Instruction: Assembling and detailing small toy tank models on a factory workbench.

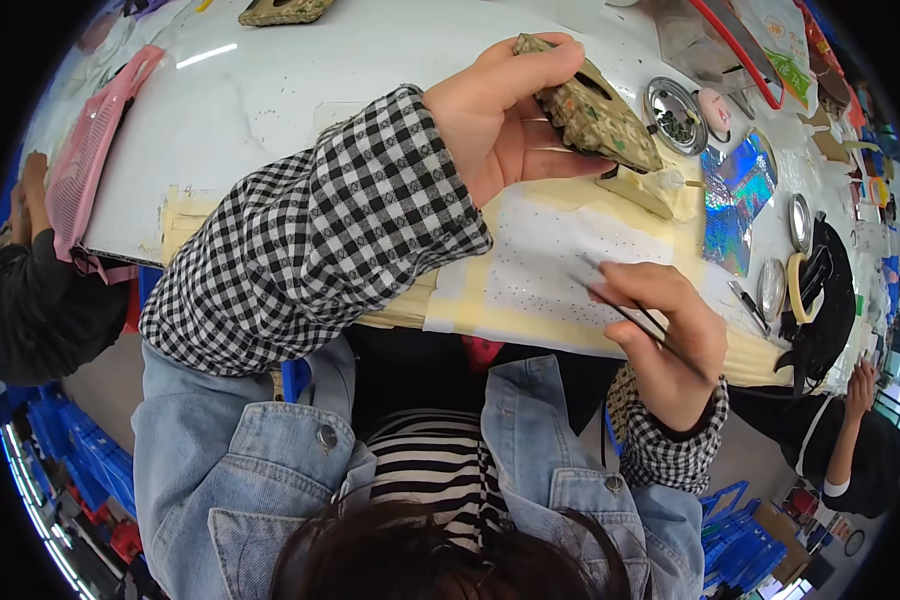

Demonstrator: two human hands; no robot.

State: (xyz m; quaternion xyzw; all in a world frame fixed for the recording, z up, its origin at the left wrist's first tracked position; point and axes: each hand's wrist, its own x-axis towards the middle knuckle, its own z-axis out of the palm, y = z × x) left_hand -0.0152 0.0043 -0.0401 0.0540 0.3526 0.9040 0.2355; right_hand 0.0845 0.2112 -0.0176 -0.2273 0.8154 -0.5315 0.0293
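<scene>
My left hand (505,115) grips a mottled green-and-brown block (602,120) with a dark oval opening in its top, holding it tilted above the table. Thumb and fingers wrap round its near edge. Lower right, my right hand (675,345) pinches a thin pair of dark tweezers (654,322). Their tips point up and left over a white sheet (530,265) scattered with tiny dark specks. Whether anything sits between the tips is too small to tell. Just below the block lies a cream-coloured piece (638,192) with a small stick near it.
A round metal dish (675,115) with dark bits stands beyond the block, beside a pink oval object (714,108). Shiny holographic film (738,190) lies to the right, near a tape roll (798,288). Another mottled block (285,10) is at the far edge. Other people sit at both sides.
</scene>
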